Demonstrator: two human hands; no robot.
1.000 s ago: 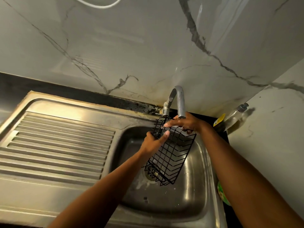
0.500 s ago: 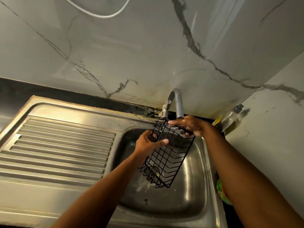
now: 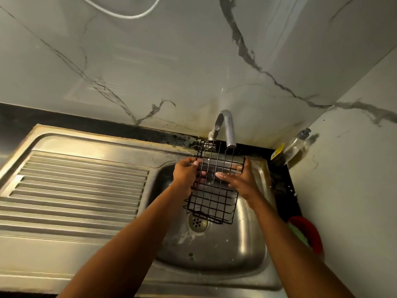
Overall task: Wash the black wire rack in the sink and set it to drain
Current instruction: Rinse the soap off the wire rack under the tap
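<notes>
1. Tap [image 3: 228,130]: curved metal spout at the back of the sink. Whether water runs from it is hard to make out.
2. Black wire rack [image 3: 214,191]: held in the air directly below the tap, over the sink bowl, grid face toward the camera. Its top edge sits just under the spout mouth and its lower end partly screens the drain [image 3: 198,224].
3. Left hand [image 3: 185,173]: below and left of the tap, fingers curled round the rack's left edge, fingertips partly hidden behind the wires.
4. Right hand [image 3: 241,180]: below and right of the tap, fingers stretched straight across the grid, thumb against the right edge wire. No clamping grip can be made out.
5. Sink [image 3: 249,244]: steel bowl, wet, with pale residue by the drain.
6. Draining board [image 3: 75,186]: ribbed steel, well left of the tap, its left end cut off.
7. Counter [image 3: 96,122]: dark strip left of the tap.
8. Bottle [image 3: 297,144]: clear, pump-topped, in the corner right of the tap. Yellow label unreadable.
9. Red-and-green item [image 3: 309,235]: right of the tap, half hidden by the right forearm, kind unclear.
10. White cable [image 3: 129,15]: high above the tap, cut off at the top.
</notes>
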